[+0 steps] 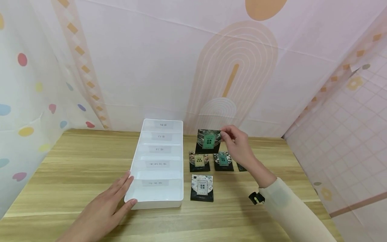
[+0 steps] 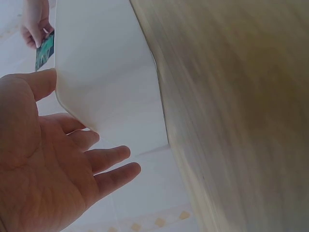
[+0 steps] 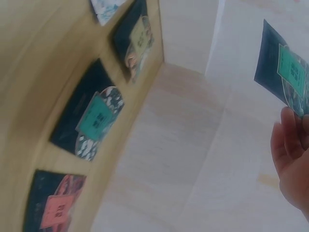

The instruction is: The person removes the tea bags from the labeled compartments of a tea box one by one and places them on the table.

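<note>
My right hand (image 1: 239, 144) pinches a green-labelled tea sachet (image 1: 208, 142) by its upper right corner, lifted above the table behind the other sachets. In the right wrist view that sachet (image 3: 285, 72) hangs from the fingertips. With extended fingers, my left hand (image 1: 104, 205) touches the near left corner of a white divided box (image 1: 157, 204), whose compartments bear labels. To the box's right lie a yellow-labelled sachet (image 1: 199, 162), a teal-labelled one (image 1: 223, 162) and a white-labelled one (image 1: 202, 188). A red-labelled sachet (image 3: 55, 210) is mostly hidden under my right forearm in the head view.
A wooden table (image 1: 75, 161) carries everything. Patterned cloth (image 1: 145, 67) hangs along its back and both sides. A small black bow-like piece (image 1: 256, 198) sits at the right sleeve's cuff.
</note>
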`<state>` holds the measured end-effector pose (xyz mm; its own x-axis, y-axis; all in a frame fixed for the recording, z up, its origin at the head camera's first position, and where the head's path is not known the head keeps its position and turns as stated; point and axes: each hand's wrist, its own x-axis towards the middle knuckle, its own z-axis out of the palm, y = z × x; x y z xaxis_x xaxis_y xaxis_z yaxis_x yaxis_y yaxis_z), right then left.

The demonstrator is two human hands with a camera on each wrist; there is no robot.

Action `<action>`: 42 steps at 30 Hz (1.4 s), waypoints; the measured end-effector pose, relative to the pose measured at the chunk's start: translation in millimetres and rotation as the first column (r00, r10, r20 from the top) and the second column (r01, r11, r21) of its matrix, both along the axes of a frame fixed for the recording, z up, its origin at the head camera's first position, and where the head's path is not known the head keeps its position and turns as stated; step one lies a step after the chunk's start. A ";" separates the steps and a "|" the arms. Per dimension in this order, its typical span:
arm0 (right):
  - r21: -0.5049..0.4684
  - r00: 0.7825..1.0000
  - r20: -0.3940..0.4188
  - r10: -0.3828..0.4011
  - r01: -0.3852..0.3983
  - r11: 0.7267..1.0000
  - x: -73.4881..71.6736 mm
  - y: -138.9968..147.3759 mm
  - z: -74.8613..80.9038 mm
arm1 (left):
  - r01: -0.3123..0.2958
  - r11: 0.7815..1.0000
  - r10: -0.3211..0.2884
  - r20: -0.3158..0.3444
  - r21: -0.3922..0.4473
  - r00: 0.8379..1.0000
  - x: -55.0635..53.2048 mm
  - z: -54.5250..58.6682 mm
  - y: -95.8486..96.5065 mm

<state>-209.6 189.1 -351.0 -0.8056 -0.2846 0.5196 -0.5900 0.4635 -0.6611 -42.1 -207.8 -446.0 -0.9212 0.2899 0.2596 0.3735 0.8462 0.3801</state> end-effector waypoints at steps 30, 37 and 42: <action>0.067 0.961 0.231 -0.149 0.137 0.988 30.8 61.3 -53.8 | 0.006 1.000 -0.007 0.016 0.009 1.000 -0.1 0.4 -1.8; 0.089 0.935 0.324 -0.143 0.121 0.989 33.3 69.7 -65.6 | 0.008 1.000 -0.008 0.000 0.017 1.000 0.6 -0.2 -1.6; 0.117 0.930 0.347 -0.118 0.082 0.990 35.0 74.9 -72.2 | 0.004 1.000 -0.004 -0.007 0.007 1.000 0.5 -0.5 -2.2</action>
<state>-174.6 264.0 -423.3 -0.9585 -0.2286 0.1703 -0.2747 0.5818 -0.7656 -41.6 -210.0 -446.5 -0.9181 0.2918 0.2681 0.3795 0.8420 0.3834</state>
